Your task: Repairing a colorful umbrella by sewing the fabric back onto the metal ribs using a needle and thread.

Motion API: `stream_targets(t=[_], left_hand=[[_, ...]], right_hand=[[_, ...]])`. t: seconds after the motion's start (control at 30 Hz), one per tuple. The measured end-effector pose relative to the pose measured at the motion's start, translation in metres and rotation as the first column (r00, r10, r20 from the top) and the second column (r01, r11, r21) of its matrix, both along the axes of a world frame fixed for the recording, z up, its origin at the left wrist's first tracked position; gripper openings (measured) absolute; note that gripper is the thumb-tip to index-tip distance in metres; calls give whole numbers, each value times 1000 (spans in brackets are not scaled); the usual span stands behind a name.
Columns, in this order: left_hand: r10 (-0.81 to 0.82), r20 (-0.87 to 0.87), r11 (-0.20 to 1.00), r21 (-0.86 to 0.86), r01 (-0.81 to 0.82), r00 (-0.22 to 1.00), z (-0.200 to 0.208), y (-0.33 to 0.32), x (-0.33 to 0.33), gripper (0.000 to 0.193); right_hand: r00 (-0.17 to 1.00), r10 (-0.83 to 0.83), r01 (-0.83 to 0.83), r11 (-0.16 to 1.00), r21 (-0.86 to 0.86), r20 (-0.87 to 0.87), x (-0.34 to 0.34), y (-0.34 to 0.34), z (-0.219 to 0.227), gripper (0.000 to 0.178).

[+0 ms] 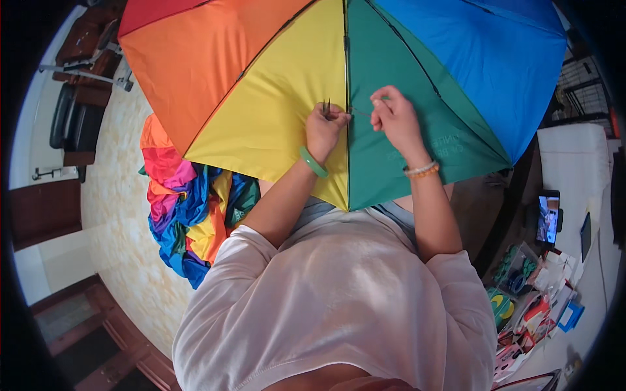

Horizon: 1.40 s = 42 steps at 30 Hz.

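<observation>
A rainbow umbrella canopy (274, 120) is spread over my lap, its inner side with the dark ribs facing me. My left hand (319, 135), with a green bangle at the wrist, is closed around small thread snips (327, 107), whose two dark points stick up. Its fingertips also pinch at the rib (347, 140) along the yellow and green seam. To the right, over the green panel, my right hand (399, 125) is raised with thumb and forefinger pinched together. A faint thin strand, like thread, runs from those fingers toward the rib. Whether a needle is there I cannot tell.
A heap of multicoloured fabric (195, 215) lies on the floor at left. At right, a phone (548, 218) stands on a white surface (574, 153), near a clear box (518, 270) of green spools and small packets. A dark chair (68, 117) is at far left.
</observation>
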<state>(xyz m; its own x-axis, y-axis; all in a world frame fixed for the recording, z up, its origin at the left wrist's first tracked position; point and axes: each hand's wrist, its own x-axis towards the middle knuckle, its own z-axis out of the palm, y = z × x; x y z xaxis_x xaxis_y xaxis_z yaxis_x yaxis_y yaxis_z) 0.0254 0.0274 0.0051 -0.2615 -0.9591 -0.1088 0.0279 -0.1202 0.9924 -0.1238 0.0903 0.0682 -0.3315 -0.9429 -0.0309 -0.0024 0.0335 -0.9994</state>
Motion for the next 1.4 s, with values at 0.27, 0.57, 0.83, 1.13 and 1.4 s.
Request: stream_targets(t=[0.27,0.57,0.83,1.13,1.4], left_hand=[[11,-74,887,461,24,997,19,-4,5,12],[44,-15,899,438,-33,999,20,-3,-2,15],[54,-56,894,447,-24,997,19,-5,0,15],[-14,-227,881,458,120,974,12,-12,3,12],[66,-150,952,304,-17,986,7,-4,-6,10]], right_hand=[[698,-179,227,974,-23,-693,20,-21,-51,6],[596,-121,187,982,-9,-794,32,-16,-51,8],[604,-128,167,985,-32,-787,31,-16,-53,9],[627,-242,79,965,-249,-740,31,-28,-59,7],[852,56,7,993,118,-521,35,-7,-49,6]])
